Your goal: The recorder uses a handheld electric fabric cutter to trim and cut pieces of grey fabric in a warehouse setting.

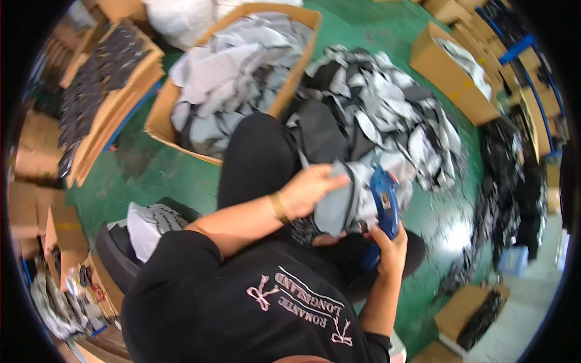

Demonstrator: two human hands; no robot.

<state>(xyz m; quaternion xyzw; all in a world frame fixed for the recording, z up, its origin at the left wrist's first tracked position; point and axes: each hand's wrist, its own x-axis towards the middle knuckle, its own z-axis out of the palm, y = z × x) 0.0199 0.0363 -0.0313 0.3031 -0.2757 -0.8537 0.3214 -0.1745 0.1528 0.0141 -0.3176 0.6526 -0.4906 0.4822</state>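
My left hand (pixel 305 190), a gold-coloured band at its wrist, pinches a grey fabric piece (pixel 333 209) with a dark edge over my lap. Across from it, my right hand (pixel 390 245) is wrapped round a blue hand-held power tool (pixel 385 202) with a curved body, which looks like an electric cutter. The tool points away from me and stands just right of the fabric. Its working tip is too blurred to make out. Beyond both hands, a heap of grey, white and black fabric pieces (pixel 387 100) lies on the floor.
A large cardboard box (pixel 160 121) full of grey fabric stands ahead on the left. Farther left, dark pieces cover stacked cardboard (pixel 112 106). Another open box (pixel 451 75) stands at the far right, with black plastic bags (pixel 505 181) nearby. Thread scraps litter the green floor (pixel 448 209).
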